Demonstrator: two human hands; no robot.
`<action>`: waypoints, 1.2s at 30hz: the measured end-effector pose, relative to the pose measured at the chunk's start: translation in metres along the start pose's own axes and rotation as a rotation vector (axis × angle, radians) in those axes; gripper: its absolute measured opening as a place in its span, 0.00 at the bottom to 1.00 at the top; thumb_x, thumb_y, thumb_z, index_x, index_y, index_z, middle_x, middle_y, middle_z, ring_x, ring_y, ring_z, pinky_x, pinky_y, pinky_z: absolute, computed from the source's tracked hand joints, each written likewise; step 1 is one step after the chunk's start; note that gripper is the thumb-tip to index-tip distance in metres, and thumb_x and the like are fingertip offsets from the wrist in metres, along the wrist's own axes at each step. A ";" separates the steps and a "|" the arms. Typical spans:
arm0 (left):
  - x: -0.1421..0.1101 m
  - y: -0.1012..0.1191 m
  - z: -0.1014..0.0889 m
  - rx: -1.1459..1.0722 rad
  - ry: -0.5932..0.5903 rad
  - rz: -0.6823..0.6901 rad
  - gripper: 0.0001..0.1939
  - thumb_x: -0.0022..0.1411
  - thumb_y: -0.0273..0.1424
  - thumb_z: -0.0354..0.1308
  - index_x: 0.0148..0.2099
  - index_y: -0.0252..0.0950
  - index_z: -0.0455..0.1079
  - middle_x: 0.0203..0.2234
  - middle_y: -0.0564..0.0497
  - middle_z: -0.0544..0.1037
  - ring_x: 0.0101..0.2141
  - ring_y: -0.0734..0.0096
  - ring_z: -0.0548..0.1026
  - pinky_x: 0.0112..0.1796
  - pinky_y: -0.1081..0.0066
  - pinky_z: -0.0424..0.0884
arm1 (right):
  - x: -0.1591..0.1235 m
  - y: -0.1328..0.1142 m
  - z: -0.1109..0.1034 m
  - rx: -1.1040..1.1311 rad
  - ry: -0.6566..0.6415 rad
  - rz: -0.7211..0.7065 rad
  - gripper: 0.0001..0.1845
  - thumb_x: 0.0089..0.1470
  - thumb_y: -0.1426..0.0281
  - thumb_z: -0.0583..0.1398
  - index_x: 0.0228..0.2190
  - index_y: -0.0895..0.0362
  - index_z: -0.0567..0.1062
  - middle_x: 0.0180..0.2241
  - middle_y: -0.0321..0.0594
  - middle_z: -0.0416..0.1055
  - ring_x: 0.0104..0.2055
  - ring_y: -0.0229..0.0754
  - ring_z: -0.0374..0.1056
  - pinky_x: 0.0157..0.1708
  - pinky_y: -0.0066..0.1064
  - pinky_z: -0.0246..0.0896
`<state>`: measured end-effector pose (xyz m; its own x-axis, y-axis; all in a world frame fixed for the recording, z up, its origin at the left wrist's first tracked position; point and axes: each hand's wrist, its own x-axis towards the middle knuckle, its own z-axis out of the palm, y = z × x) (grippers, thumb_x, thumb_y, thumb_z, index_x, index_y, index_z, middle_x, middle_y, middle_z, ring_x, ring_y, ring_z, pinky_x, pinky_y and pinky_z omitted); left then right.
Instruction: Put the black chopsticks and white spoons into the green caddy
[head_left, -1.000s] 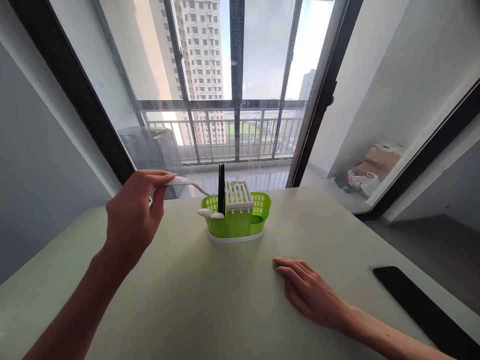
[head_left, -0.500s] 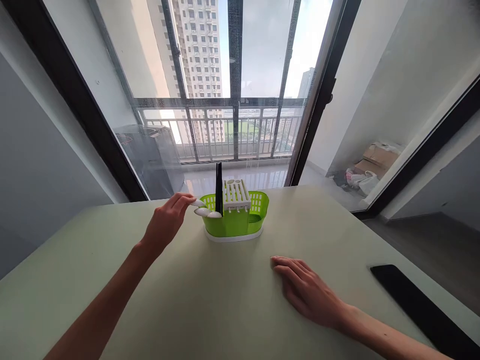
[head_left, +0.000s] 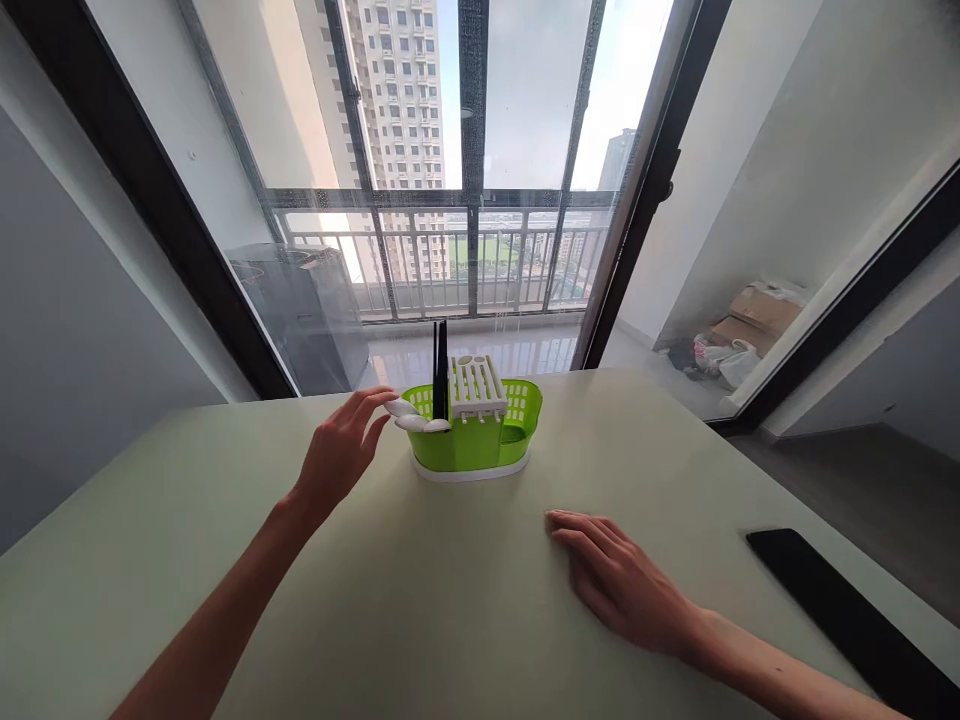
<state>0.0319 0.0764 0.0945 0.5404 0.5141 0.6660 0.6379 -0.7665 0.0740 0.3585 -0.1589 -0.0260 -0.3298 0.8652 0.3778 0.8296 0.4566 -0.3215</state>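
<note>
Thumb and fingers parted, my left hand [head_left: 346, 437] is open beside the left end of a green utensil basket [head_left: 474, 450] on a white base. Its fingertips are close to the bowl of the leftmost white spoon [head_left: 400, 407]; whether they touch it I cannot tell. Three spoon bowls stick out over the basket's left rim, their handles hidden inside. Black chopsticks [head_left: 439, 370] stand upright behind them. A white slotted rack [head_left: 478, 386] with small hooks sits across the middle of the basket. My right hand [head_left: 622, 575] lies open on the tabletop, fingers stretched forward, holding nothing.
The pale green table [head_left: 420, 600] carries a long flat black object [head_left: 847, 615] at its right edge. Beyond the far edge are glass sliding doors with a dark frame [head_left: 634, 235]. Cardboard and bags [head_left: 750, 330] lie on the floor behind the glass at right.
My left thumb and fingers have parted, letting go of the leftmost spoon, which rests among the others at the basket's left end. My right hand stays on the table.
</note>
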 end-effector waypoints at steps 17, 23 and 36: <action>-0.116 -0.019 0.007 -0.513 -0.127 -0.816 0.21 0.63 0.46 0.56 0.50 0.36 0.72 0.40 0.44 0.82 0.42 0.58 0.82 0.41 0.62 0.77 | 0.122 0.024 0.037 -0.158 0.426 0.189 0.17 0.70 0.63 0.52 0.56 0.55 0.66 0.57 0.51 0.70 0.68 0.54 0.56 0.60 0.50 0.59; -0.119 -0.016 0.013 -0.479 -0.126 -0.747 0.17 0.64 0.43 0.55 0.47 0.38 0.72 0.41 0.45 0.81 0.40 0.61 0.80 0.39 0.64 0.77 | 0.118 0.043 0.040 -0.230 0.417 0.210 0.19 0.71 0.59 0.50 0.56 0.54 0.67 0.59 0.50 0.70 0.69 0.53 0.56 0.57 0.49 0.61; -0.131 -0.023 0.025 -0.481 -0.101 -0.672 0.13 0.65 0.39 0.54 0.48 0.39 0.70 0.41 0.47 0.80 0.38 0.64 0.80 0.38 0.66 0.76 | 0.088 0.121 -0.004 -0.278 0.240 0.438 0.22 0.69 0.52 0.45 0.54 0.50 0.67 0.66 0.46 0.62 0.65 0.55 0.63 0.46 0.47 0.73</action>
<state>-0.0401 0.0363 -0.0125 0.1890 0.9353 0.2990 0.5508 -0.3531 0.7563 0.4319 -0.0284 -0.0281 0.1565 0.8753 0.4575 0.9639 -0.0343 -0.2640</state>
